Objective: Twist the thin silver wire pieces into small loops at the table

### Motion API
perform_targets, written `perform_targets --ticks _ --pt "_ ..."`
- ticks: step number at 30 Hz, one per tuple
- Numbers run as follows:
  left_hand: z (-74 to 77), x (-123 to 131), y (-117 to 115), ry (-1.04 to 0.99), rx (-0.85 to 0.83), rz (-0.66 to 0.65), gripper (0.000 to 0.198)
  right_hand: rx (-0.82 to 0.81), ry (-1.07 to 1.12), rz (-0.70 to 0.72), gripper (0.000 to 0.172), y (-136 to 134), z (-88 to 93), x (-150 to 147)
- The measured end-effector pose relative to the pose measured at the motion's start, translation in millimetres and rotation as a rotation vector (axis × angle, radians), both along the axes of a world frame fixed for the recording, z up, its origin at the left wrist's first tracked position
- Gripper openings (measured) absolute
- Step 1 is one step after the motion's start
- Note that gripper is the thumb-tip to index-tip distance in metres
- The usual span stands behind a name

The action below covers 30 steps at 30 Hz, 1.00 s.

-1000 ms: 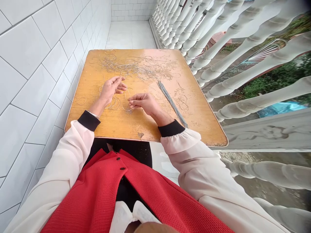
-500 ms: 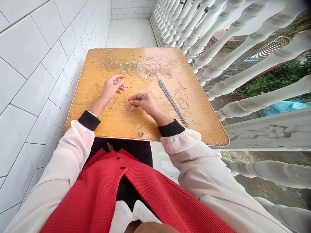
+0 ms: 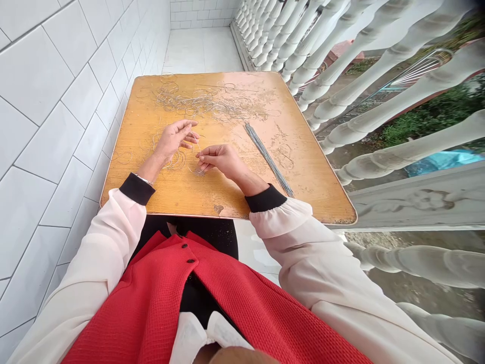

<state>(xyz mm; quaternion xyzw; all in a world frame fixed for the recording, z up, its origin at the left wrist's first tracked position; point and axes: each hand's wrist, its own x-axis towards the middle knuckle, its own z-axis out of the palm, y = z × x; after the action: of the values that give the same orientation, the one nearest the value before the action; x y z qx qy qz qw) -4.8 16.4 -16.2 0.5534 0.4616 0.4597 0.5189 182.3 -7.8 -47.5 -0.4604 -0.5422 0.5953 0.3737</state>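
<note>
My right hand is closed in a pinch on a thin wire, low over the near middle of the wooden table. The wire rises from those fingertips towards my left hand, whose thumb and forefinger are drawn together around its upper part. The other left fingers curl loosely. Curled wire loops lie on the tabletop below the left hand. A small dark tangle shows under the right fingertips, too fine to make out.
A bundle of straight grey wires lies right of my right hand. Tangled wire spreads across the table's far part. A white tiled wall stands to the left, and a white balustrade runs along the right.
Both hands stay nearly in place, with the wire between them shifting slightly. The view has tilted a little, so the table appears slightly higher.
</note>
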Motion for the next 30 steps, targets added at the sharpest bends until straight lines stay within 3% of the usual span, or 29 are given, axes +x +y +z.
perform_targets --ticks 8,12,16,18,21,25,30 --pt "-2.1 -3 1 0.041 -0.018 -0.108 0.029 -0.029 0.048 0.044 0.016 -4 2.2 -5" --pt "4.1 -8 4 0.038 0.025 -0.095 0.03 0.004 0.009 0.058 0.018 -5 9.4 0" --pt "19.0 -26 12 0.006 0.075 -0.117 0.034 0.188 -0.036 -0.191 0.023 7 13.8 16" --pt "26.0 -33 15 0.05 0.044 -0.127 0.033 0.288 -0.081 -0.341 0.024 17 11.6 24" --pt "29.3 -31 16 0.141 -0.033 -0.189 0.03 0.471 -0.191 -0.445 0.028 28 6.4 31" --pt "21.3 -12 15 0.22 -0.096 -0.348 0.027 0.747 -0.39 -0.417 0.029 25 7.3 34" --pt "12.6 10 9 0.284 -0.131 -0.471 0.028 0.899 -0.609 -0.259 0.025 18 13.4 37"
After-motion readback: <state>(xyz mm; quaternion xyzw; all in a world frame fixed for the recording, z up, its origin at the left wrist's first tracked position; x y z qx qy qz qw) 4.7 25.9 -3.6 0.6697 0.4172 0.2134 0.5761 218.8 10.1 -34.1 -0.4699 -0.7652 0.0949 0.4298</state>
